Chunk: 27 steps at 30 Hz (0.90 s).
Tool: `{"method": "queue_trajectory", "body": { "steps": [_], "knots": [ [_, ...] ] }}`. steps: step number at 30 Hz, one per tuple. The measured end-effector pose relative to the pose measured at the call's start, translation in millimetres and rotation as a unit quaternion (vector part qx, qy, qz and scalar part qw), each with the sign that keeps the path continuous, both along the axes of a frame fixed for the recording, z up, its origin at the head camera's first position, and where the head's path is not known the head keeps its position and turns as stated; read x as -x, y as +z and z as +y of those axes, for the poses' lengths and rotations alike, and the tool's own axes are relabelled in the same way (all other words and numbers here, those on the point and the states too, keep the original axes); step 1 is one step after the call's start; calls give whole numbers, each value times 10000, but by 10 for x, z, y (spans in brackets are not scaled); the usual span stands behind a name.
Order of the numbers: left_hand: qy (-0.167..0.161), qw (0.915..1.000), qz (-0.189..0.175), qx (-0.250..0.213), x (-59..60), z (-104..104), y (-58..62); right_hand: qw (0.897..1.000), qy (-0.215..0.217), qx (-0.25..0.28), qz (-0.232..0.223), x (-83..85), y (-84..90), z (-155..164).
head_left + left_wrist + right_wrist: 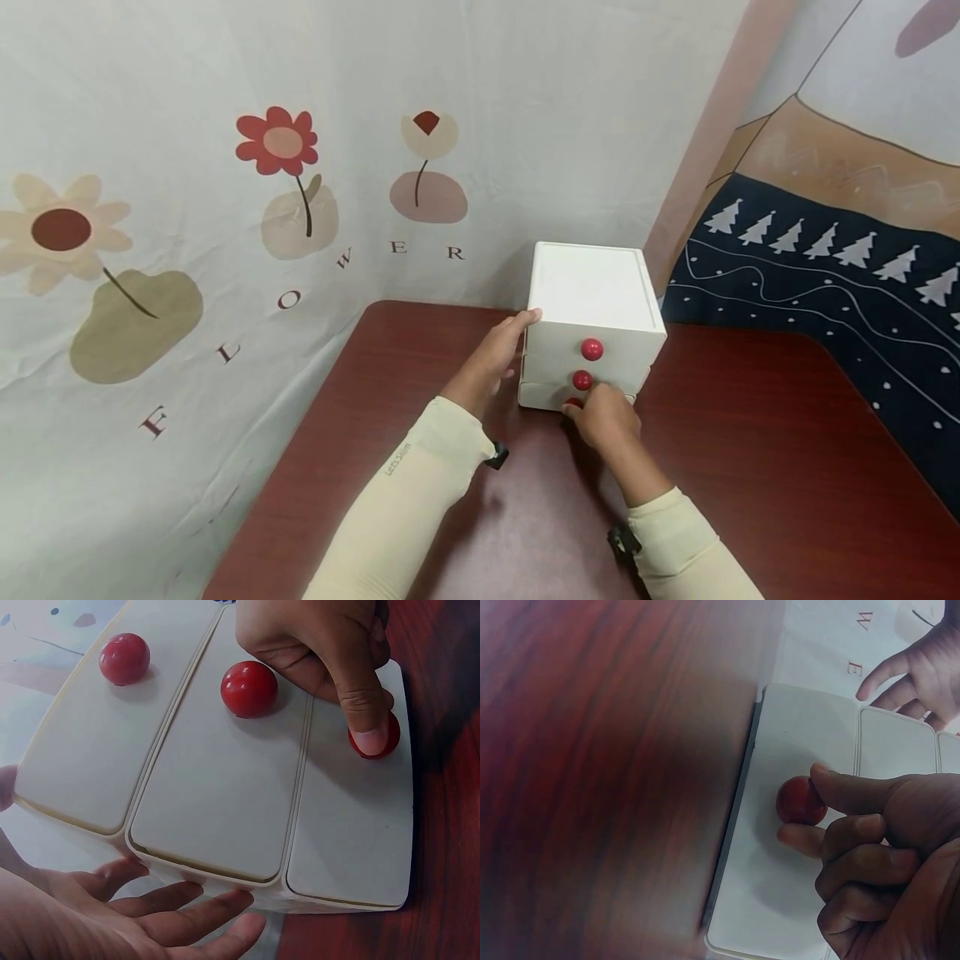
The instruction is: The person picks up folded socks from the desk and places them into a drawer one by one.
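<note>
A white cabinet (pixel 592 287) with three stacked drawers stands on the table, each drawer bearing a round red knob. My right hand (pixel 609 415) pinches the bottom knob (pixel 801 800) between thumb and index finger, the other fingers curled. The bottom drawer (pixel 349 847) looks flush or nearly so with the ones above. My left hand (pixel 495 354) rests against the cabinet's left side, fingers straight, the thumb near the top edge. The middle knob (pixel 249 689) and top knob (pixel 124 658) are untouched.
The dark red wooden table (pixel 750 467) extends around the cabinet. Behind it hangs a white cloth (pixel 525 125) printed with flowers and letters. A navy cloth with white trees (pixel 840 283) hangs at the right.
</note>
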<state>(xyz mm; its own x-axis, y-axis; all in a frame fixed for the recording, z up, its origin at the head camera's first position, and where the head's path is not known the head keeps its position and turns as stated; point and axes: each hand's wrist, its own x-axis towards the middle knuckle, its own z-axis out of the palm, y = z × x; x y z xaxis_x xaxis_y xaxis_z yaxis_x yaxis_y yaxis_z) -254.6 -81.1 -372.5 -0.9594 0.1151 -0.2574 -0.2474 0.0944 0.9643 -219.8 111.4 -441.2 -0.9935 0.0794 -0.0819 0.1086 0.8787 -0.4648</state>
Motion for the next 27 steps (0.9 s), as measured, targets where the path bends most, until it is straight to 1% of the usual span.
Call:
{"method": "queue_trajectory", "body": {
  "steps": [5, 7, 10, 13, 15, 17, 19, 20, 23, 24, 25, 27],
  "knots": [
    [-75, 10000, 9, -39, 12, 19, -8, 10000, 26, -18, 20, 1, 16, 33],
    [-116, 9999, 5, -103, 10, 17, -34, 10000, 30, -15, -20, -14, 20, 46],
    [-178, 9996, -2, -217, 22, -11, -95, 9998, 44, 56, -204, -42, 40, 67],
    [-249, 9993, 99, -259, 43, -56, -130, 9995, 118, 99, -287, -57, 80, 101],
    [-381, 9988, 228, -184, 55, -88, -146, 9992, 182, 164, -318, -70, 115, 146],
    [-614, 9973, 400, -33, 75, -118, -176, 9990, 263, 167, -321, -91, 142, 221],
    [-844, 9949, 509, 228, 74, -160, -216, 9985, 405, 205, -319, -109, 168, 317],
    [-934, 9931, 546, 446, 68, -184, -239, 9981, 459, 199, -360, -113, 178, 369],
    [-1112, 9837, 689, 1238, 36, -260, -307, 9970, 611, 185, -436, -110, 229, 522],
    [-1145, 9768, 775, 1638, 24, -283, -325, 9968, 649, 170, -428, -101, 253, 567],
    [-1160, 9680, 882, 2041, 16, -304, -345, 9968, 669, 136, -421, -89, 275, 609],
    [-1150, 9439, 1124, 2886, 1, -342, -376, 9968, 681, 118, -401, -64, 313, 678]
  ]
}}
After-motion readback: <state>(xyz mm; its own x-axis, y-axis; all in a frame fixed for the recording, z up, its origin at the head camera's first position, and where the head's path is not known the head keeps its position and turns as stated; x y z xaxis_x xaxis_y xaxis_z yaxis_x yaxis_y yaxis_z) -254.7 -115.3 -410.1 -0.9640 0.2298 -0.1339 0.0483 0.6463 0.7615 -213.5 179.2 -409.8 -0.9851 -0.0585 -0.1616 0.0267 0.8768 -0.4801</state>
